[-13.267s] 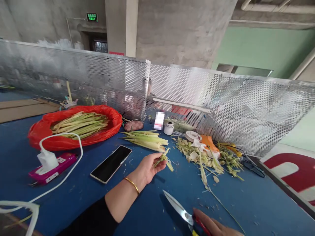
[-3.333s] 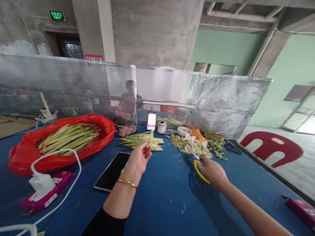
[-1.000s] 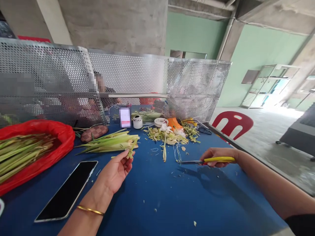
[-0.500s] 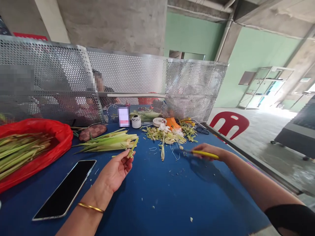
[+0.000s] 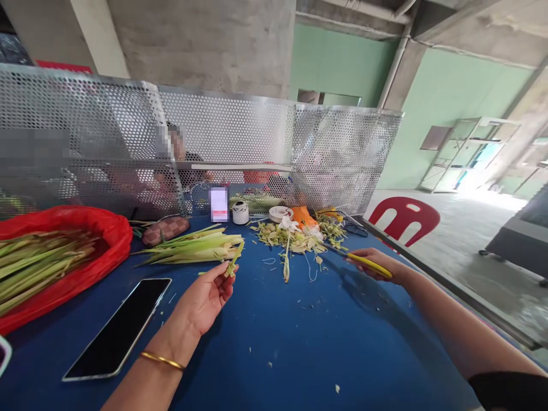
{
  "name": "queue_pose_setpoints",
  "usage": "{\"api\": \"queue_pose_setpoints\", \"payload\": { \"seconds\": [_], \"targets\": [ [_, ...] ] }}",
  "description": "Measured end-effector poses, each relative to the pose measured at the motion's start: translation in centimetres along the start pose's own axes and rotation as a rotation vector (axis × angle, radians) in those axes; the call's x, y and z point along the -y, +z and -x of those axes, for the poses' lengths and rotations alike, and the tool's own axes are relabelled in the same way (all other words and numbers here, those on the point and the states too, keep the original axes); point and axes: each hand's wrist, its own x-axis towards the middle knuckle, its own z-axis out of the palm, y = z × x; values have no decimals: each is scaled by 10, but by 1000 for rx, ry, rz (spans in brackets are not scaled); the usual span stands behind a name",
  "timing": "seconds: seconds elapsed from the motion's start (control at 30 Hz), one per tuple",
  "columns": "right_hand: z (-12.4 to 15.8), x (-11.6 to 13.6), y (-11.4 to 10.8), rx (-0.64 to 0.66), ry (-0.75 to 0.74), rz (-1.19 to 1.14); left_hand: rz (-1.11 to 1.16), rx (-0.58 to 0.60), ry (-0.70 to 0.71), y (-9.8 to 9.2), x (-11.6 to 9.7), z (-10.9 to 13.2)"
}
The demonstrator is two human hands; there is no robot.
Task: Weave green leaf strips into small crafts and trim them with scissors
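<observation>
My left hand (image 5: 209, 297) is pinched on a small pale-green piece of folded leaf (image 5: 233, 265), with one strip of it sticking upward. Behind it lies a bundle of long green leaves (image 5: 201, 245), cut ends facing right. Over at the right, my right hand (image 5: 370, 264) is closed around a yellow-handled tool (image 5: 372, 266) with a thin dark blade. That tool is seen edge-on, so I cannot tell if it is scissors or a knife. Its tip reaches the edge of a heap of leaf trimmings (image 5: 278, 237).
A red bag (image 5: 115, 228) of long leaves stands at the left, near a dark-screened phone (image 5: 120, 328). Farther back are a checkered pouch (image 5: 166, 230), a white canister (image 5: 240, 213) and a tape roll (image 5: 280, 214). A perforated metal screen (image 5: 231, 131) borders the blue table (image 5: 282, 337).
My right hand and the yellow-handled tool have shifted slightly right, with the blade now clearer against the trimmings. My left hand keeps its hold on the leaf piece. The whole view has shifted slightly.
</observation>
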Motion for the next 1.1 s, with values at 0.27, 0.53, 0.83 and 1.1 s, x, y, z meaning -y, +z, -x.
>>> {"api": "queue_pose_setpoints", "payload": {
  "seconds": [0.27, 0.53, 0.83, 1.1],
  "targets": [
    [-1, 7, 1, 67, 64, 120, -2, 6, -4, 2, 2, 1],
    [-20, 55, 72, 19, -269, 177, -17, -4, -12, 2, 2, 1],
    [-29, 68, 92, -282, -303, 53, -60, -20, -16, -2, 13, -4],
    [8, 54, 130, -147, -430, -387, -86, 96, -5, 3, 24, 2]
  ]
}}
